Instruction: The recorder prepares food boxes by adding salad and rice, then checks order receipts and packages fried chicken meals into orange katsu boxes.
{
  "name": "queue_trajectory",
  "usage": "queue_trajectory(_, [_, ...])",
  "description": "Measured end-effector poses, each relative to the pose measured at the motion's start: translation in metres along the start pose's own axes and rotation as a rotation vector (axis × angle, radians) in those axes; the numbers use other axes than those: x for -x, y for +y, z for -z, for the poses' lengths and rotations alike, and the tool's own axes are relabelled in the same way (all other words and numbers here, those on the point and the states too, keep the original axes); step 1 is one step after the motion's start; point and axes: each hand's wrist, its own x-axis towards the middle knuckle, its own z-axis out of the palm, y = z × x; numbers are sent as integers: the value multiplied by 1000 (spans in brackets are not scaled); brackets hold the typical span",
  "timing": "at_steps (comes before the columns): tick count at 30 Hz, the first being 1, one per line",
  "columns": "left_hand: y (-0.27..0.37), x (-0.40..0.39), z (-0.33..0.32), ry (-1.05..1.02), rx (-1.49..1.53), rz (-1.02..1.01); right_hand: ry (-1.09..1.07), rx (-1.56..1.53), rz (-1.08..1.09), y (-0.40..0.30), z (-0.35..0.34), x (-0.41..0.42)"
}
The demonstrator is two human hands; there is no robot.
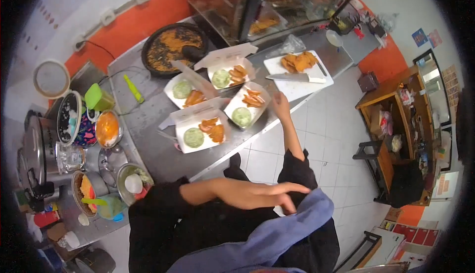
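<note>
My left hand is held in front of my body beside a blue-grey cloth; whether the fingers touch it I cannot tell. My right hand is at the steel counter's front edge, next to an open paper food box; its fingers are blurred. More open boxes stand around it, each with a pale green mound and sliced fried meat. To the right, a white cutting board bears fried pieces and a kitchen knife.
A stone mortar with orange-brown paste stands behind the boxes, a glass display case behind the board. Bowls, a green container and a large pot crowd the left. A wooden shelf stands at right.
</note>
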Motion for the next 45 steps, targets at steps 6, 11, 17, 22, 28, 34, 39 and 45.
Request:
queue_trajectory(6, [26,-144,21,-150,192,-76,-332,-19,156,-21,-18,-46])
queue_trajectory(11, [46,-248,-23,-867,-151,-470,-418,-10,111,-29,-23,-62])
queue_trajectory(17, [33,-223,75,310,-964,-236,-528,-134,70,40,-25,-71])
queue_trajectory(22, [42,-25,99,993,-634,389,-1509,-279,-369,6,37,-146])
queue_trajectory(28, [-43,124,53,2205,-695,953,-963,-132,-154,-3,-34,-228])
queue_trajectory(34, [-160,179,113,2078,-858,860,-1186,25,-123,17,-106,-250])
queue_trajectory(39, [-158,167,101,2259,-955,919,-977,204,43,27,-89,-257])
queue_trajectory(45, [-158,173,62,2544,-1043,942,-525,527,475,-62,-12,-243])
